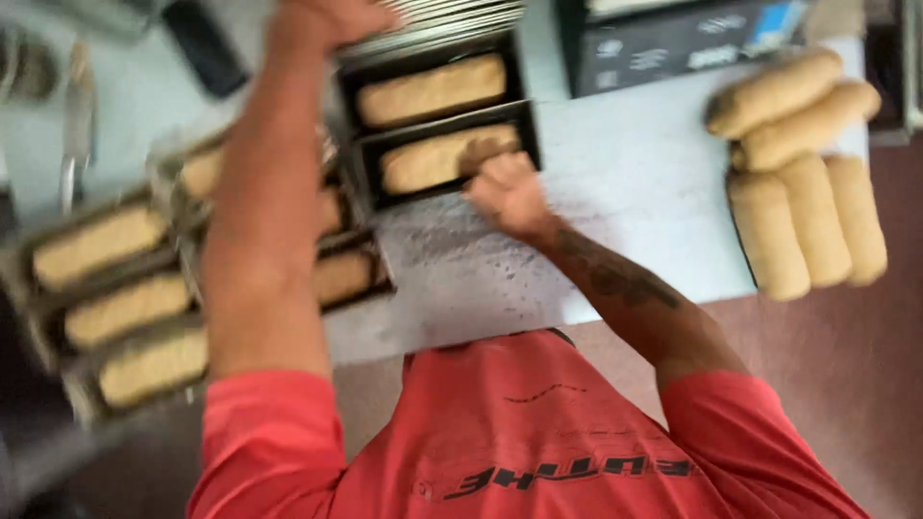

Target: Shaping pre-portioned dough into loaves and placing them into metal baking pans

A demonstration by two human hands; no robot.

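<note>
While the right hand point(507, 192) is pressing its curled fingers into a dough loaf point(442, 159) in a black pan point(370, 173) near the desk's point(635, 192) far edge, the left hand point(327, 19) is reaching beyond, its grip hidden; 5 dough logs point(803, 173) are lying at the right edge.

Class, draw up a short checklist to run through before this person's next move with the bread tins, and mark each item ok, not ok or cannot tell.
1. Right hand on the dough in the near tin: ok, it presses there.
2. Left hand has a hold at the stack of empty tins: cannot tell, blurred.
3. Far tin is filled: ok.
4. Shaped dough logs wait on the table: ok.
5. Filled tins at the left sit steady: cannot tell, blurred.
</note>
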